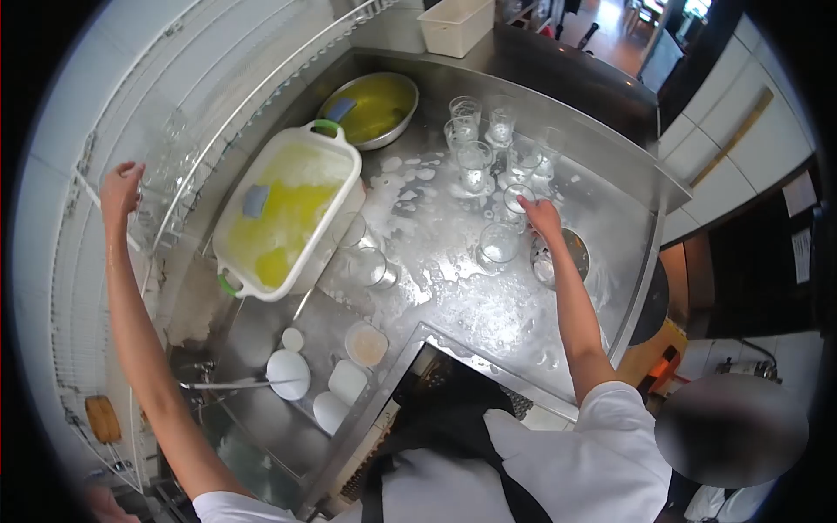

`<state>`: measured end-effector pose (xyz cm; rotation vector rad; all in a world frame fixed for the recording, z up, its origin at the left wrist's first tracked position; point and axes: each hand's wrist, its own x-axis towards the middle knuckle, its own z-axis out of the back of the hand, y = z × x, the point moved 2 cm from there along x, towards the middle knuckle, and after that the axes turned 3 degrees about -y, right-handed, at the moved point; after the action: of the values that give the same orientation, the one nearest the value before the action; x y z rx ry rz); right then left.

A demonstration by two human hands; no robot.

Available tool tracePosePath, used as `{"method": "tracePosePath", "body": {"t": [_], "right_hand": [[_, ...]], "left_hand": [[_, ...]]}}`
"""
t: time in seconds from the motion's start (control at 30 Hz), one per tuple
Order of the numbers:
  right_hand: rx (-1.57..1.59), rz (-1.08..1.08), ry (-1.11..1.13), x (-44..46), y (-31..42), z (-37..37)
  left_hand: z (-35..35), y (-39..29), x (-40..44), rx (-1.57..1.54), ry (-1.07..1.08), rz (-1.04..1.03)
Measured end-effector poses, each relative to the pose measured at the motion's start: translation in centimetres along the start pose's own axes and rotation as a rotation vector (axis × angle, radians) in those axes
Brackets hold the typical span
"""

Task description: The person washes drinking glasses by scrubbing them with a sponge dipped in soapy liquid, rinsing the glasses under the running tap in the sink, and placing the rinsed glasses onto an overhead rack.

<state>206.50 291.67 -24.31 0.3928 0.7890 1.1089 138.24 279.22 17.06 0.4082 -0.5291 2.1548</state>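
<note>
My left hand (122,193) is raised at the wire rack (187,196) on the left. Its fingers are curved and apart, with nothing visible between them, beside clear glasses (166,166) on the rack. Over the steel counter (436,301), my right hand (540,214) has its fingertips closed at the rim of a clear glass (516,197). Several upright glasses (473,164) stand behind it, and another glass (499,244) is just in front. A round metal dish (574,253) lies partly under my right forearm.
A white tub (335,209) holds foamy yellow liquid and a blue sponge (255,200). Behind it sits a metal bowl (379,138) of yellow liquid. Two glasses (368,265) stand beside the tub. White dishes (288,375) lie at the lower left. A person (728,506) is at the right.
</note>
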Motion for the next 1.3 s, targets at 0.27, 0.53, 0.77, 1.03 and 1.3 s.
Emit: {"method": "tracePosePath", "body": {"t": [0.27,0.53,0.77,1.03,1.3], "right_hand": [[0.678,-0.109,0.289,6.4,-10.3,-5.7],[0.847,-0.133,0.073,4.4,-14.0,0.8],[0.351,0.353,-0.090,-15.8,4.1,14.3],[0.155,0.761,0.634,-38.0,16.5,-12.6],[-0.562,1.212,1.263,-49.5,15.3,-59.0]], "left_hand": [[1.9,-0.4,-26.8,-0.233,-0.612,-0.174],[-9.6,16.0,-62.5,-0.267,-0.022,0.634],[-4.8,19.4,-85.0,-0.363,0.039,1.158],[-8.2,27.7,-96.7,-0.298,0.326,1.013],[-3.8,25.1,-113.1,-0.281,-0.405,1.882]]}}
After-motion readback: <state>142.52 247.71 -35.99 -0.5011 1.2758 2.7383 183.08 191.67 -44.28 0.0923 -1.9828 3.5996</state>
